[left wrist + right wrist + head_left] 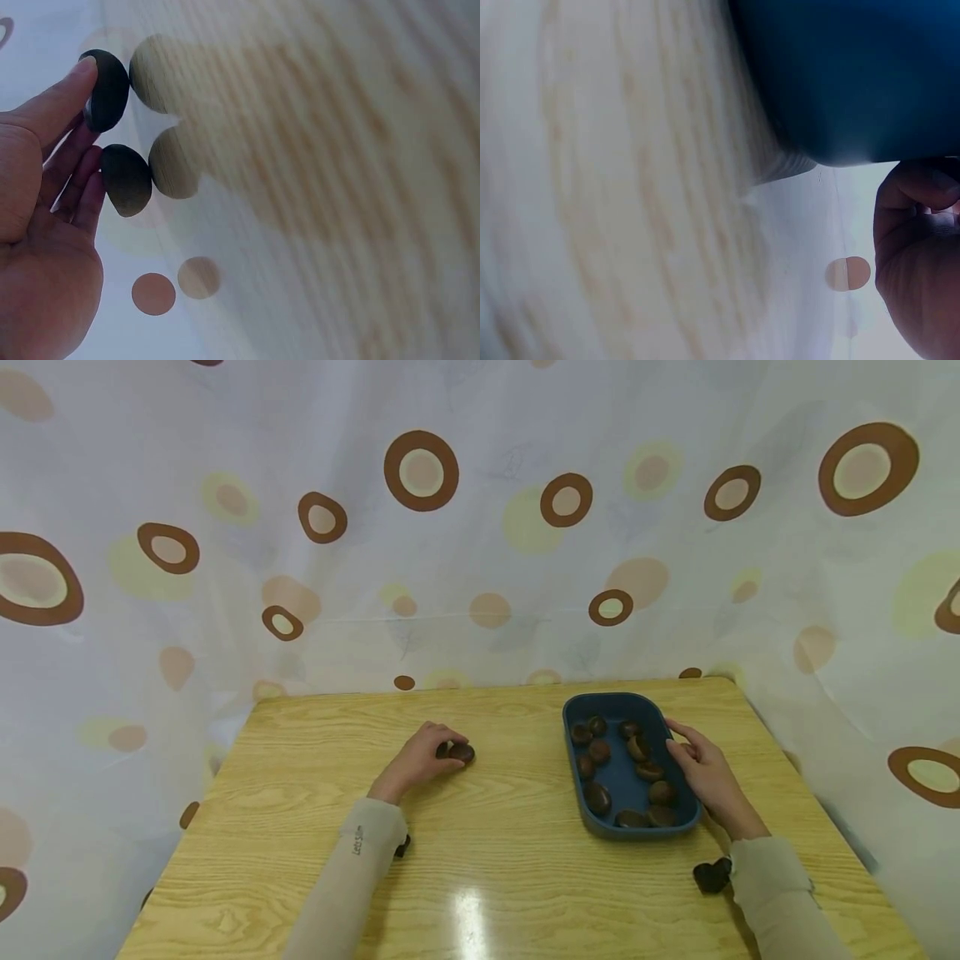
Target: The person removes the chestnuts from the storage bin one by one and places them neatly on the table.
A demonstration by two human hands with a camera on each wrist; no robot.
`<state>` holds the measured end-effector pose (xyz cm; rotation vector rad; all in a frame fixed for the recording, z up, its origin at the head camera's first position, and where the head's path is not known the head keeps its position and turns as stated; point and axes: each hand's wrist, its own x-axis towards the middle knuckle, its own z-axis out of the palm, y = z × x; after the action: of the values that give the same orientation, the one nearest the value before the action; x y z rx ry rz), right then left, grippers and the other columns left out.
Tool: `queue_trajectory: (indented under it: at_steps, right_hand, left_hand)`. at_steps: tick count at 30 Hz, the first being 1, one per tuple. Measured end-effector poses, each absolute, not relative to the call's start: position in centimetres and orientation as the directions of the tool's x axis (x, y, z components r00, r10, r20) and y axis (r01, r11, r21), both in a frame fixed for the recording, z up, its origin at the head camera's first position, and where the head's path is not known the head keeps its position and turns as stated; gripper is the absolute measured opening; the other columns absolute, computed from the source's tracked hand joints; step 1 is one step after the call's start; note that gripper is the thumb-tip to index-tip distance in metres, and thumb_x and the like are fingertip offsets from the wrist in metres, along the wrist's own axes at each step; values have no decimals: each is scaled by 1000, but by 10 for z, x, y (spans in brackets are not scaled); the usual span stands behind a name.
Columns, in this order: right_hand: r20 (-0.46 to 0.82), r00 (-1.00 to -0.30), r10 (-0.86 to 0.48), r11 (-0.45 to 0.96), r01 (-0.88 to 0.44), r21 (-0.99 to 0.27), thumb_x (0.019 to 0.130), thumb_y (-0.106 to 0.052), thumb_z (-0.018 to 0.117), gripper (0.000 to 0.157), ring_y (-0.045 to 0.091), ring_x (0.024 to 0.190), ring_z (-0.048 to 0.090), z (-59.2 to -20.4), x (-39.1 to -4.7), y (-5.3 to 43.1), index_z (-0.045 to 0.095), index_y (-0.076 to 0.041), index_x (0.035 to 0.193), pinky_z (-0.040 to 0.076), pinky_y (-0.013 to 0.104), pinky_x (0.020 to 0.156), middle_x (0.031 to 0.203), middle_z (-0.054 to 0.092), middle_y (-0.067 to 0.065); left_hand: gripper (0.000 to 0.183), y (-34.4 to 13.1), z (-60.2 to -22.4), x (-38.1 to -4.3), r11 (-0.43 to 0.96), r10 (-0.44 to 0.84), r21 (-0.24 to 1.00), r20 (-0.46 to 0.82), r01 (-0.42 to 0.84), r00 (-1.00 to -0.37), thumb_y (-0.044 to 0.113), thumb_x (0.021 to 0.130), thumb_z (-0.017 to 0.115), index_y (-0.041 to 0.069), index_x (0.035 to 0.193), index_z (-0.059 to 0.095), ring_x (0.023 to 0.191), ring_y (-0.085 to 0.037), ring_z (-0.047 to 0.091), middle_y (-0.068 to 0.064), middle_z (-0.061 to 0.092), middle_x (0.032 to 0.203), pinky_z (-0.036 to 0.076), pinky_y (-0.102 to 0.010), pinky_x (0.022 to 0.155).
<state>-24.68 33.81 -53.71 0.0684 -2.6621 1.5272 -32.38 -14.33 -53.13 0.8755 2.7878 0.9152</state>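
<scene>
Pale sleeves (330,893) extend across the worktop (525,877); the left hand (415,763), partly closed, pinches a dark stone (466,754) between thumb and finger, with a second stone (127,181) just beside it, toward the worktop's far edge; the right hand (705,774), fingers curled, grips a blue tray (621,777) of similar stones (597,798) toward the far right corner

Left sleeve (333,889) is showing pale cream, ending in a wide left cuff (382,820). Dark lettering (358,841), seemingly "Lets Slim", is running up the left cuff. Small black piece (402,847) is peeking out just right of the left cuff. Well right of the left cuff, matching right sleeve (783,893) is bearing a lumpy black fitting (712,876).
</scene>
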Motion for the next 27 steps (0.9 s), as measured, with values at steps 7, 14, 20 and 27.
queue_trajectory:
  at_steps: [7, 14, 20, 27]
  right_hand:
    - [91, -996, -3, 496, -81, -865, 113, -35, 44, 58, 15, 58, 39, -533, -245, 337, 33, -6, 162, 35, 32, 57, 69, 43, -2]
    - [86, -996, -7, 490, -79, -868, 113, -35, 44, 58, 14, 60, 41, -535, -247, 337, 33, -6, 162, 37, 31, 59, 70, 46, -2]
    - [86, -996, -5, 485, -78, -871, 113, -36, 45, 59, 15, 59, 38, -532, -245, 335, 33, -6, 162, 36, 31, 59, 68, 40, -5]
    - [66, -998, -2, 509, -58, -859, 113, -36, 44, 59, 13, 64, 43, -535, -247, 337, 33, -7, 163, 38, 28, 63, 76, 51, 0]
  left_hand:
    - [41, -144, -531, -325, 671, 533, 560, 90, 486, -841, 24, 93, 79, 13, 132, 71, 119, -27, 55, -6, 69, 127, 49, -47, 104]
    - [42, -145, -530, -326, 668, 527, 574, 85, 474, -846, 24, 94, 79, 12, 133, 71, 119, -28, 55, -8, 69, 129, 48, -48, 105]
    - [43, -143, -527, -325, 665, 519, 579, 97, 472, -849, 23, 95, 78, 12, 135, 69, 123, -28, 55, -6, 68, 133, 47, -48, 108]
    - [43, -127, -515, -319, 606, 539, 614, 150, 505, -829, 22, 96, 76, 8, 136, 68, 128, -31, 53, -8, 67, 133, 45, -52, 110]
